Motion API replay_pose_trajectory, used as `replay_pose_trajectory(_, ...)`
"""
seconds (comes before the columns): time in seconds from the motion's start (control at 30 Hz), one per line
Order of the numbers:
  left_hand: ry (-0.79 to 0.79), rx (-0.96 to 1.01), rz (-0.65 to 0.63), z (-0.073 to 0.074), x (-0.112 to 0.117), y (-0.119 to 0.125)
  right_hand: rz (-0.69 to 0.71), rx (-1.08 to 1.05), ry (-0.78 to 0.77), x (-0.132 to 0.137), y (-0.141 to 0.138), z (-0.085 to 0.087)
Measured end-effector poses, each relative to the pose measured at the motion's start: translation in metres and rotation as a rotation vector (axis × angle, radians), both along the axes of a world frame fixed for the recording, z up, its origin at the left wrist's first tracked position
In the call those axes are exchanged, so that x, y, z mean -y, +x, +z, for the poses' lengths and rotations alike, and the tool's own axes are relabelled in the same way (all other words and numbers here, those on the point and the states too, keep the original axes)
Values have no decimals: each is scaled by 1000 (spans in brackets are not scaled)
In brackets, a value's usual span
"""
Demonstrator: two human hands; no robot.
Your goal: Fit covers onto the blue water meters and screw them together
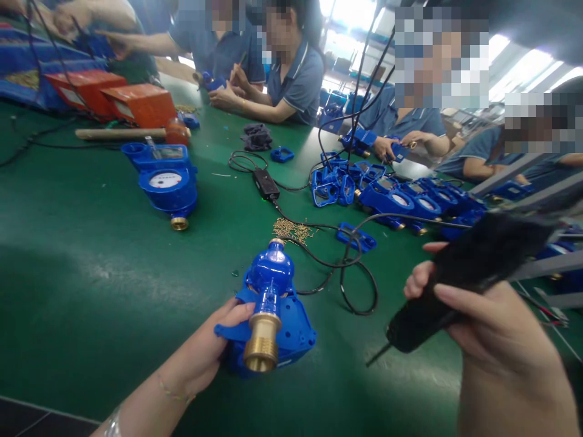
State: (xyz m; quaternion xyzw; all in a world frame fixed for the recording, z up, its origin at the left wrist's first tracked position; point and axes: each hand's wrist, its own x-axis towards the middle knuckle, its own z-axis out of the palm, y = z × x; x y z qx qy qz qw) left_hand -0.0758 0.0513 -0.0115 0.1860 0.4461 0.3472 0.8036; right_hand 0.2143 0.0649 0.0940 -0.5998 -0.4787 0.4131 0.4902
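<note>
- Left hand (223, 325): clamped on side of blue meter (273, 273), thumb over a blue plastic edge; other fingers mostly hidden.
- Meter sits front and centre, over green table (91, 291); can't tell if it rests on the tabletop. Pipe side up, brass threaded end (262, 349) toward camera, blue plastic housing (291, 325) underneath.
- Right hand (483, 309): wrapped around black power tool (473, 261), thumb along near side. Tool tilted, thin bit (379, 355) pointing down-left, apart from meter.
- Loose brass screws (291, 230) in a pile just beyond meter.
- Black cable (410, 215) loops on table between meter and tool; small black box (266, 184) with green light beyond screws.
- Blue frame (367, 246) right of screws, cable crossing it.
- Heap of blue frames (334, 185) beyond, next to group of blue meters (387, 197), some with white dials showing.
- Another meter (168, 197) on the left, well apart, dial up, brass end toward camera.
- Behind it: mallet (127, 133) lying flat, orange bins (141, 106).
- Dark cloth (256, 137) farther back, near a single small blue frame (282, 155).
- Co-workers (296, 79) in blue shirts along far side, several handling blue parts.
</note>
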Motion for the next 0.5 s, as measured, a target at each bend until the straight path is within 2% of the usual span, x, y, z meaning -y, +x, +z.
replay_pose_trajectory(0.1,11,13,-1,2,1,1,-69,-213,279,-17,-43,31)
replay_pose_trajectory(0.17,27,23,-3,2,0,2,-73,-254,383,-29,-70,39)
replay_pose_trajectory(0.3,-6,-9,-10,2,-2,2,-7,-273,454,-49,-100,28)
replay_pose_trajectory(0.4,-28,-15,-20,1,-1,0,46,-300,438,-57,-105,13)
replay_pose_trajectory(0.5,-16,-44,-32,-2,2,-1,39,-337,376,-57,-103,7)
